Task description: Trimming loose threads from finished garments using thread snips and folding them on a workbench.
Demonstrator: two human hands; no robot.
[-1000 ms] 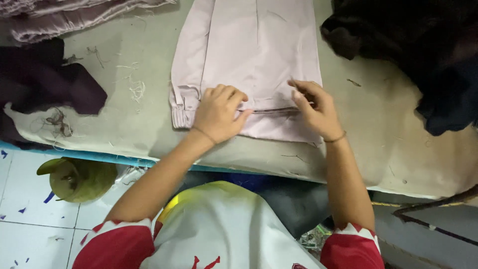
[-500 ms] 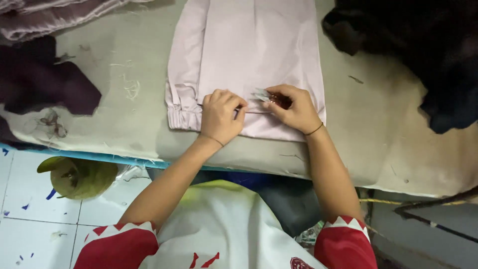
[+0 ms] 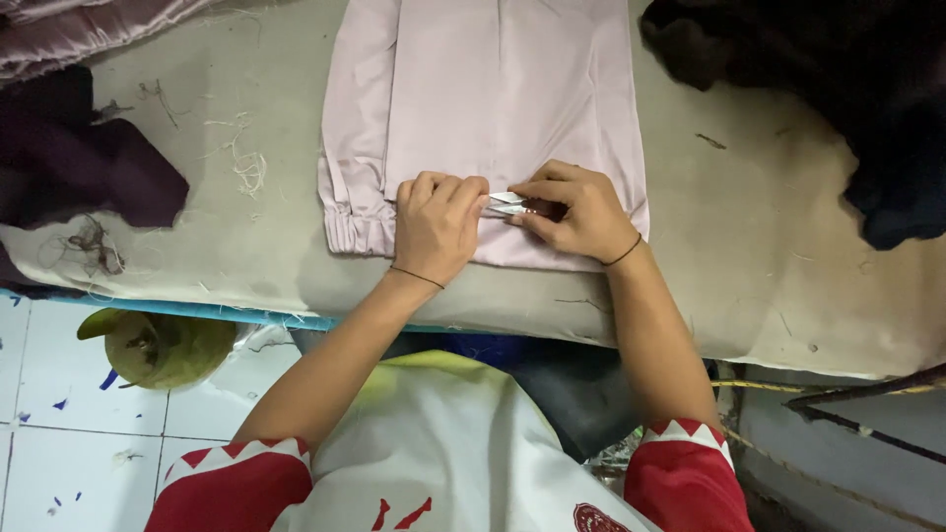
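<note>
A folded pale pink garment (image 3: 493, 99) lies on the cloth-covered table (image 3: 749, 256), its gathered cuff at the near left edge. My left hand (image 3: 437, 225) presses on the garment's near hem, fingers curled. My right hand (image 3: 579, 211) rests just to its right and holds small metal thread snips (image 3: 510, 204), whose blades point left toward my left fingertips. The two hands almost touch at the hem.
A dark purple cloth (image 3: 89, 163) lies at the left, a mauve one (image 3: 69, 34) at the far left corner, a black heap (image 3: 838, 89) at the right. Loose threads (image 3: 241, 163) lie on the table. A green object (image 3: 158, 345) sits on the tiled floor below.
My right hand has slid left along the hem until it meets my left hand, and the snips now show between them. My left hand has barely moved.
</note>
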